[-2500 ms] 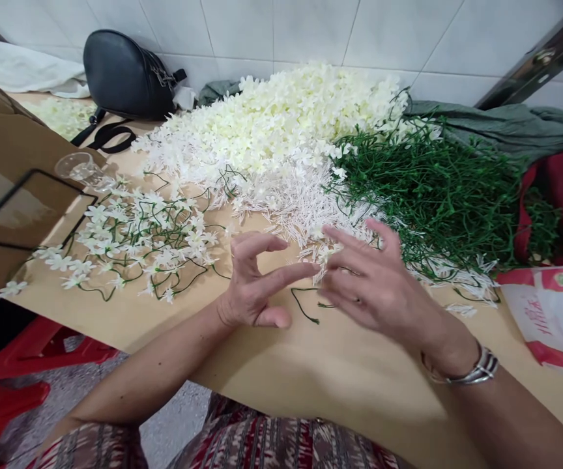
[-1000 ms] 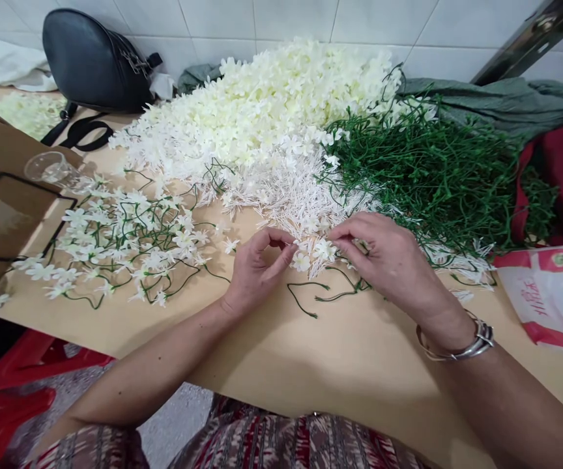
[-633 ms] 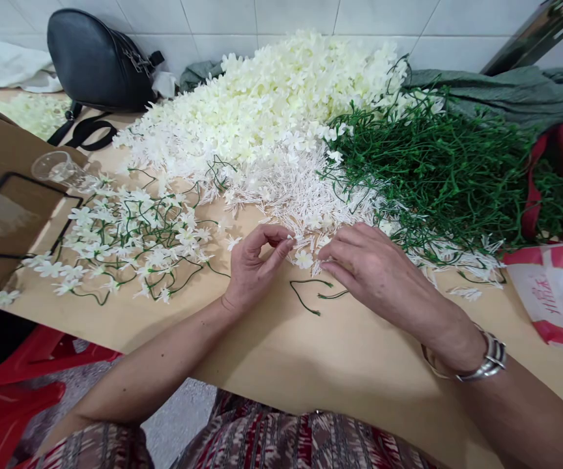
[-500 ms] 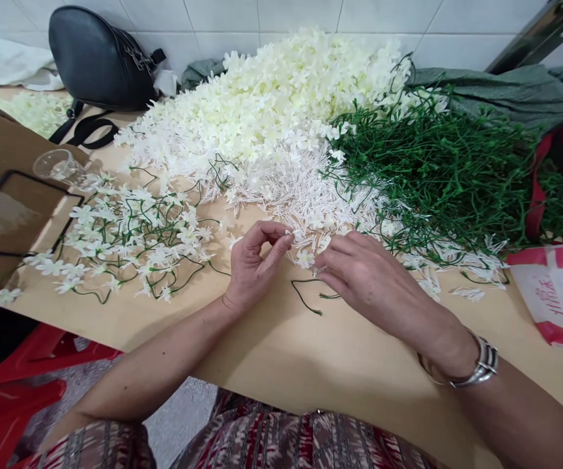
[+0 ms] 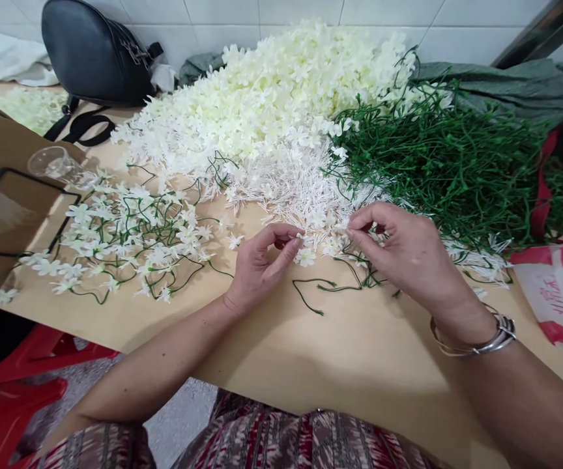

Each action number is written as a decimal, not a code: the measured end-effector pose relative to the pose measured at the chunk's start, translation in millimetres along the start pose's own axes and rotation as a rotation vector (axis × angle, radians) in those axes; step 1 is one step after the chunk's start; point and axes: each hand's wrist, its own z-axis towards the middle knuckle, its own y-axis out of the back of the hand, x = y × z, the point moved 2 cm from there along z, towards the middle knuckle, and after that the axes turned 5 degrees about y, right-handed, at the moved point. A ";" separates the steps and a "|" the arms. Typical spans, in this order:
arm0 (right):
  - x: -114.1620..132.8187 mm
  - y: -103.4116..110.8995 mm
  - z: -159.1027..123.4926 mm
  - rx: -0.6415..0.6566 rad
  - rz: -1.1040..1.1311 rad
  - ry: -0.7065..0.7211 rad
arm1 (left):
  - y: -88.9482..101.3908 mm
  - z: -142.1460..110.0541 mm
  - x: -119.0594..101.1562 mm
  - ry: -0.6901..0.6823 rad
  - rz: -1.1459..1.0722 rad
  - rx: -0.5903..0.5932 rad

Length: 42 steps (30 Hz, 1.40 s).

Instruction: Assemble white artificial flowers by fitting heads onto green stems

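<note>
My left hand (image 5: pixel 264 260) is pinched, thumb against forefinger, with a small white piece at the fingertips; its exact shape is too small to tell. At the front of the white stamen pile (image 5: pixel 305 182), my right hand (image 5: pixel 403 254) also pinches, and what lies between its fingertips is too small to make out. A loose white artificial flower (image 5: pixel 305 256) lies on the table between the hands. Below it are bare green plastic stems (image 5: pixel 311 303). Behind the stamens rises a large heap of cream-white petals (image 5: pixel 286 85).
Green stems (image 5: pixel 447 163) are heaped at the right, beside a red and white packet (image 5: pixel 558 293). Assembled flowers on stems (image 5: pixel 135 238) lie at the left, near a clear plastic cup (image 5: pixel 54 163) and a cardboard box (image 5: pixel 2 150). A black bag (image 5: pixel 98 55) stands behind.
My right hand has moved up and to the right, from above the loose stems to the stamen pile, uncovering more green stems. My left hand has shifted slightly right, still pinching.
</note>
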 end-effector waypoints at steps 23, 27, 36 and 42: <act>-21.3 -7.5 4.0 -0.099 0.367 -0.194 | -8.6 19.5 -16.4 0.218 -0.217 0.064; -16.5 -9.3 5.0 -0.049 0.398 -0.181 | -24.5 34.4 -25.0 0.206 -0.242 0.092; -13.2 -8.5 2.0 -0.189 -0.137 0.084 | -33.5 40.9 8.7 0.276 -0.317 -0.162; -11.2 -16.1 -2.3 -0.127 -0.512 0.275 | -31.6 38.1 11.9 0.244 -0.335 -0.198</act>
